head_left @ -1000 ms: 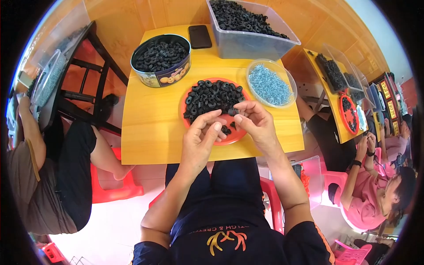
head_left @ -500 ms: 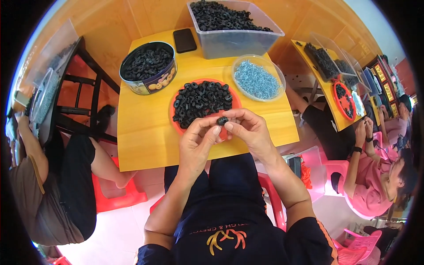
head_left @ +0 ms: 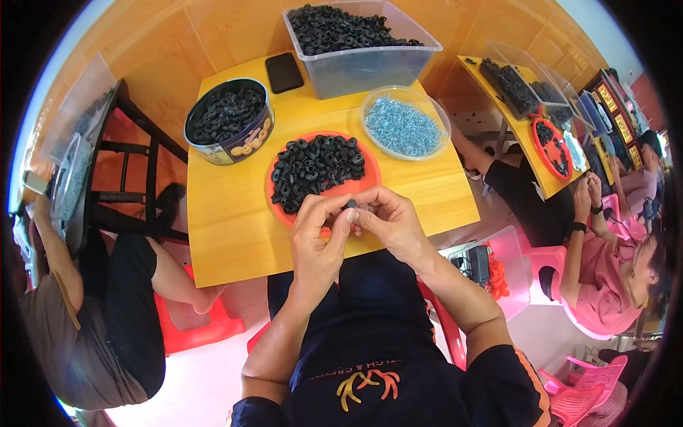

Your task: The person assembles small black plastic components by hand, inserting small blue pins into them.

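Between the fingertips of both hands is one small black ring-like part (head_left: 349,204), mostly covered by the fingers. My left hand (head_left: 318,229) pinches it from one side, and my right hand (head_left: 386,219) closes on it from the other. Both hands are over the near rim of a round red-orange tray (head_left: 371,160), which bears a heap of similar black parts (head_left: 316,169). To the right of the tray stands a round clear tub (head_left: 445,142) full of small shiny pale-blue pieces (head_left: 403,125).
A round tin (head_left: 226,152) of black parts stands at the left of the yellow table (head_left: 228,242). A dark phone (head_left: 284,72) lies behind it. At the back is a large clear bin (head_left: 363,71) heaped with black parts. Other people sit at tables on both sides.
The view has shifted slightly. The black part has turned between my fingers and shows less of its face. My hands still meet at the tray's near edge.
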Action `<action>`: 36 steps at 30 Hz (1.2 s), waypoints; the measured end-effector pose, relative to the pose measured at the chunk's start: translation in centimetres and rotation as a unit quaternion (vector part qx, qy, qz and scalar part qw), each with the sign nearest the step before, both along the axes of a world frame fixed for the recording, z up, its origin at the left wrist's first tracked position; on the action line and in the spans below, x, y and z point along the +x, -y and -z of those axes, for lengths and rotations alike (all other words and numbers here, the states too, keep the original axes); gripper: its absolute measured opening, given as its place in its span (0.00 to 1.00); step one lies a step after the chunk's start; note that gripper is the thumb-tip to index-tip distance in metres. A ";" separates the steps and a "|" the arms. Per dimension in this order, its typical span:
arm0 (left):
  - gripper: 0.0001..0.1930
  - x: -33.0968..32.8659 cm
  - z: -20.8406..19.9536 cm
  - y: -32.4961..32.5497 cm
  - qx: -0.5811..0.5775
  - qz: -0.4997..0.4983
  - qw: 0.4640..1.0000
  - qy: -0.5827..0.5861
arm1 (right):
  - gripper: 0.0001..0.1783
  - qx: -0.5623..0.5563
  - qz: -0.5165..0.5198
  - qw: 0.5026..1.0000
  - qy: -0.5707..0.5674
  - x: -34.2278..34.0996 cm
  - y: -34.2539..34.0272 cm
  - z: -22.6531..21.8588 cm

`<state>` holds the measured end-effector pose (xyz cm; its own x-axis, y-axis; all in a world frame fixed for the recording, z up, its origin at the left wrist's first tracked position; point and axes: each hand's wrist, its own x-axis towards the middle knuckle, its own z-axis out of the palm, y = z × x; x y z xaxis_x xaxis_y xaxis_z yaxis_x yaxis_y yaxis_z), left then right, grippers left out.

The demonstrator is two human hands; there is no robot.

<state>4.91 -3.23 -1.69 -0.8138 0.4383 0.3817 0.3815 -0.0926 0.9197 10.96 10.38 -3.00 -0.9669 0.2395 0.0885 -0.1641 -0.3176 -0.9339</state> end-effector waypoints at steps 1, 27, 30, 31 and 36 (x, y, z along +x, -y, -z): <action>0.09 -0.1 0.0 -0.1 0.001 0.005 1.000 -0.002 | 0.08 0.028 0.011 1.000 0.006 0.1 -0.2 -0.1; 0.10 -0.9 1.7 0.0 0.023 0.126 0.962 0.241 | 0.07 0.564 0.221 0.795 0.036 -6.2 -16.9 -1.0; 0.10 -1.0 1.5 0.2 0.023 0.139 0.958 0.248 | 0.08 0.582 0.229 0.780 0.031 -8.3 -17.8 -0.8; 0.10 -1.0 1.5 0.2 0.019 0.143 0.958 0.249 | 0.08 0.590 0.227 0.774 0.031 -9.0 -17.7 -1.0; 0.09 -1.0 1.8 0.7 0.006 0.151 0.956 0.251 | 0.09 0.625 0.204 0.752 0.033 -11.5 -16.7 -1.8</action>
<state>3.87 -3.90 -3.50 -0.7332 0.6798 -0.0167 -0.1531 -0.1412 0.9781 -0.52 27.13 -1.25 -0.8473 0.2879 0.4463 0.0510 0.8805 -0.4712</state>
